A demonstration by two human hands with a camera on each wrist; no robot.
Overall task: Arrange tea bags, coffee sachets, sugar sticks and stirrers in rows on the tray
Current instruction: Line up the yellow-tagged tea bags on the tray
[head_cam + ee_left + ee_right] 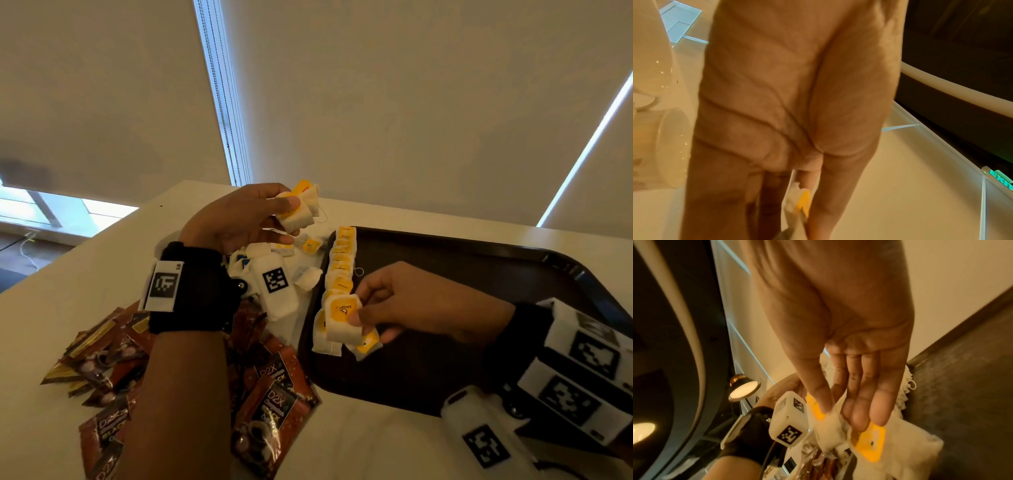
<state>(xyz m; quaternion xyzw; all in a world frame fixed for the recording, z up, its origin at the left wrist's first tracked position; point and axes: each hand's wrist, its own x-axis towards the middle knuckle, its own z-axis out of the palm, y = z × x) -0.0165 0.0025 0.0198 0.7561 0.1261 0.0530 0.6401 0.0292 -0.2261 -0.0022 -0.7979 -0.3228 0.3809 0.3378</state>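
Bags (337, 274) lay in a row at the tray's (479, 253) left edge, frame centre; our right hand (394, 301) pinched one (342, 318) at its near end; our left (239, 216) clutched several (299, 205) above; limp, light, we judged, best held by the yellow tag.

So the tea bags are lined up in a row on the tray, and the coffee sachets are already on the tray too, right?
Not quite. The tea bags do sit in a row along the tray's left edge, but the coffee sachets are not on it: the head view shows them in a loose heap on the table, left of the tray.
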